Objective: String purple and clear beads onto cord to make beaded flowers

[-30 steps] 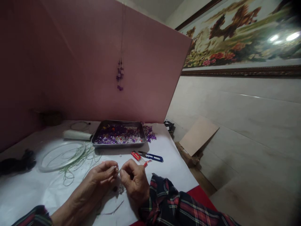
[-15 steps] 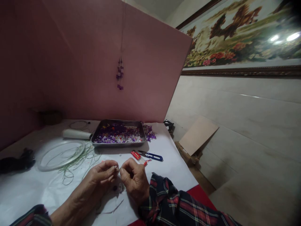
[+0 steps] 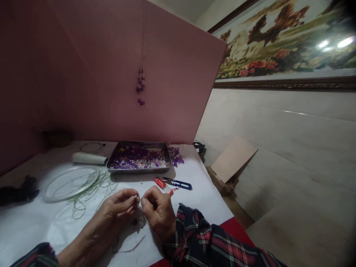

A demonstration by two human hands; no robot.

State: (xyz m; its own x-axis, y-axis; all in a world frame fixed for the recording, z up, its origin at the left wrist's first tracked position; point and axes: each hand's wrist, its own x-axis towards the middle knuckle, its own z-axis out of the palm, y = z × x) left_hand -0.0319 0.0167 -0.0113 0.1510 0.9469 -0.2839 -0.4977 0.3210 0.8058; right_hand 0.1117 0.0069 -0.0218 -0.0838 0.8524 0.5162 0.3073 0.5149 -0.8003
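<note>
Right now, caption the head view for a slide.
Left hand and right hand held close together before a tray of beads.

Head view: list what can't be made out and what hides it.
All in the head view:
Tiny pale piece at the fingertips of the bare left hand: too small, partly covered by fingers.
What, if anything, the bare right hand pinches: too small to tell.
Dark brown object, back left: shadowed and blurred.
Brown-framed horse picture: cut off by the top and right edges.

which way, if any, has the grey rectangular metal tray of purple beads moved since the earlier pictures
No: the tray keeps its place against the flat pink panel behind it; both drift slightly left together in view, likely camera motion.
</note>
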